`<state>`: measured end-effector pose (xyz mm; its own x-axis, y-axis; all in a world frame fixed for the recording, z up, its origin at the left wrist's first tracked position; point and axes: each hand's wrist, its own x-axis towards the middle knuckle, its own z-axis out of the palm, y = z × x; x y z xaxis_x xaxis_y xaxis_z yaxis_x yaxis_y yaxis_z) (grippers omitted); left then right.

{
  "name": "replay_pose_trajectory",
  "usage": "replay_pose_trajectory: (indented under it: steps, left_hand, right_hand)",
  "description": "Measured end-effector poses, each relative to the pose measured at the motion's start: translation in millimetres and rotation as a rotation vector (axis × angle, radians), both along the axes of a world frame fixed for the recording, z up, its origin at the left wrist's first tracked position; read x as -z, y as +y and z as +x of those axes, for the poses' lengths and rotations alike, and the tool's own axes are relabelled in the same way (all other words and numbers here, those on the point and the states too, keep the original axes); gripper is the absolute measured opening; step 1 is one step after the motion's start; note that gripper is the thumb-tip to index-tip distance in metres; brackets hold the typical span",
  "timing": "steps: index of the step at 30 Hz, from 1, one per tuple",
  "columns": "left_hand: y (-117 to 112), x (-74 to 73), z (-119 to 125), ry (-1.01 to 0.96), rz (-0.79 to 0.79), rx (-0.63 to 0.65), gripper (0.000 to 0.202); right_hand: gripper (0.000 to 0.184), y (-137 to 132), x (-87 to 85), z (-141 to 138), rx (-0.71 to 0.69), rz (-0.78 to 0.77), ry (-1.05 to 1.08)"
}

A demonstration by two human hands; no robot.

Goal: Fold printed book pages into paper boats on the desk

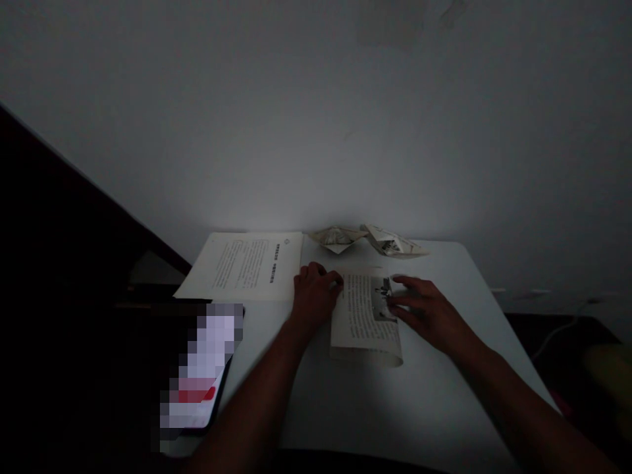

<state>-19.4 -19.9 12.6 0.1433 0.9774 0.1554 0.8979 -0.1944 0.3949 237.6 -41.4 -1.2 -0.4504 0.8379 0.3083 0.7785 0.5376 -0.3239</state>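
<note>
A printed paper sheet [363, 322] with a small dark picture lies on the white table between my hands. It is folded over, and its near right end curves up in a loose bend. At its left edge, my left hand [316, 289] is closed, thumb and fingers curled on the paper. My right hand [424, 306] rests by the right edge, fingers apart and fingertips touching the sheet near the picture. Behind it, against the wall, stand two folded paper boats, a left boat [337, 238] and a right boat [395, 243].
A flat stack of printed pages [237, 266] lies at the table's back left. A lit phone [205, 375], its screen blurred out, is at the left edge. The wall [316, 131] rises directly behind the table [340, 415]. A pale cable [557, 336] runs beyond the right side.
</note>
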Motion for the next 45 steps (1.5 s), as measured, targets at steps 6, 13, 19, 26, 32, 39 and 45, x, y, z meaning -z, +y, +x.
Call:
replay_pose_trajectory:
  steps: [6,13,19,26,32,39,45]
  left_hand:
    - [0,-1.2,0,-0.003,-0.016,0.005,0.017]
    - [0,-2.1,0,0.004,-0.021,-0.002,0.017]
    - [0,-0.8,1,0.001,-0.019,-0.011,0.017]
    - [0,-2.9,1,0.002,-0.032,-0.015,0.018]
    - [0,-3.8,2,0.024,-0.046,-0.022,0.019]
    - [0,-3.2,2,0.026,-0.044,-0.023,0.019]
    - [-1,-2.5,2,0.025,-0.023,-0.006,0.019]
  right_hand:
    - [0.029,-4,0.0,6,-0.005,-0.043,-0.065]
    - [0.052,-15,-6.6,9,0.047,-0.153,-0.152]
    - [0.077,-23,-9.2,9,0.065,-0.228,-0.197]
    - [0.076,-32,-9.0,11,0.029,-0.233,-0.223]
    - [0.078,-31,-9.0,10,0.051,-0.272,-0.229]
    - [0.098,-19,-20.1,0,0.077,-0.385,-0.290]
    - [0.122,-8,-25.3,-4,0.089,-0.469,-0.335]
